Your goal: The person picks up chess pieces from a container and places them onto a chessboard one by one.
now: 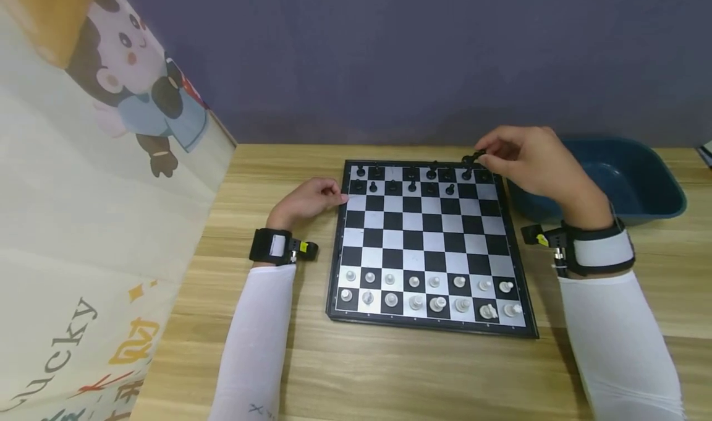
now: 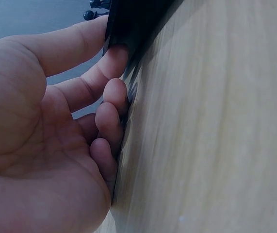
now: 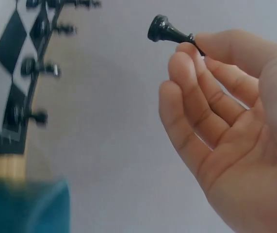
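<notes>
My right hand (image 1: 536,158) pinches a small black chess piece (image 3: 163,29) by its thin end between thumb and fingers, above the far right corner of the chessboard (image 1: 434,242). In the right wrist view the piece is tilted, its wide base turned away from the hand. At the board's left edge my left hand (image 1: 313,199) grips the rim, thumb on top and curled fingers against the side. Several black pieces (image 1: 431,174) stand on the two far rows. White pieces (image 1: 416,302) fill the two near rows.
A dark teal basin (image 1: 656,206) stands right of the board, partly behind the right forearm. Past the table's far edge rises a grey-blue partition (image 1: 356,62). A wall with cartoon prints (image 1: 100,223) borders the wooden table (image 1: 222,272) on the left.
</notes>
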Motion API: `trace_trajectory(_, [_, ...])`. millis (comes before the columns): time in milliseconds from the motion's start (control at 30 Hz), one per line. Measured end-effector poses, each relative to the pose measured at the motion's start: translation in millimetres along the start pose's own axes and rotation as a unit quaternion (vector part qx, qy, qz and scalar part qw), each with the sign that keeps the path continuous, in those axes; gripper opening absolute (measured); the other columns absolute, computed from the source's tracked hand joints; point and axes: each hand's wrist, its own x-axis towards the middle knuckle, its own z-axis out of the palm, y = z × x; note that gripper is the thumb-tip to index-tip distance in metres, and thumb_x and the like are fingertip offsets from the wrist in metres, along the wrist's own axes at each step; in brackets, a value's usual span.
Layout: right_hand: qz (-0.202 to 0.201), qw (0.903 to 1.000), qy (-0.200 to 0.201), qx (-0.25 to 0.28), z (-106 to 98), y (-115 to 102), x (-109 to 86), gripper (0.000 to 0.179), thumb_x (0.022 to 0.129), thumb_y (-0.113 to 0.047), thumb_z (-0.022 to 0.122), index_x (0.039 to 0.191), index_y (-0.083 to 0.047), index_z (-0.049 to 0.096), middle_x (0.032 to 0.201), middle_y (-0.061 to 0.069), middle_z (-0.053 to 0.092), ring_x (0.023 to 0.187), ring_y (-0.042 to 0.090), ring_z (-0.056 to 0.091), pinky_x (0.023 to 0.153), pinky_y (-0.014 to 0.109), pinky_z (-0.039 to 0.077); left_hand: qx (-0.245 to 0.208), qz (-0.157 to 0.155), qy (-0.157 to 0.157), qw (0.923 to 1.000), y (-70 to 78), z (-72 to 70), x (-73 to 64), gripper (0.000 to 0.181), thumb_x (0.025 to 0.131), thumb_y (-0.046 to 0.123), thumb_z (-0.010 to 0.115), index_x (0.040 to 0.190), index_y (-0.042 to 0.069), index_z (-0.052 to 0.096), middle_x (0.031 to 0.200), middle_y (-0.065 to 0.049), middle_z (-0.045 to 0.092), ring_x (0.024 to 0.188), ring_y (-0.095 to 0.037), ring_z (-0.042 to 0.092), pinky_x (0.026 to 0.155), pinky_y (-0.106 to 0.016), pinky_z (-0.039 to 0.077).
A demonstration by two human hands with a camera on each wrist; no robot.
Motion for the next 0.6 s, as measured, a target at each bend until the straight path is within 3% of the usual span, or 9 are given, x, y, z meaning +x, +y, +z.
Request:
trace_trajectory(267, [-0.049,0.9960,-0.075,0.002,29.1,-25.2,32.1,0.020,0.098,-0.013,0.068,0.117,-0.007,0.071,0.099,0.011,0.073,0.086,0.023,0.066,0.071,0.039,0.052,-0.011,-0.005,0.003,0.9999,-4.0,2.1,2.2,0.023,0.102,0.033,0.064,0.095,0.011,0.062,0.090,-0.003,0.057,0.082,-0.022,0.049,0.078,-0.035,0.043])
trace_trajectory(600, [-0.073,0.9871,-0.142,-0.009,67.3,-44.2,78.8,0.023,0.099,-0.013,0.066,0.120,-0.004,0.071,0.107,0.012,0.073,0.093,0.024,0.067,0.083,0.043,0.054,-0.008,-0.002,0.000,1.0000,-3.1,2.4,2.6,0.024,0.102,0.034,0.063,0.097,0.011,0.062,0.091,-0.004,0.057,0.084,-0.023,0.050,0.079,-0.036,0.044])
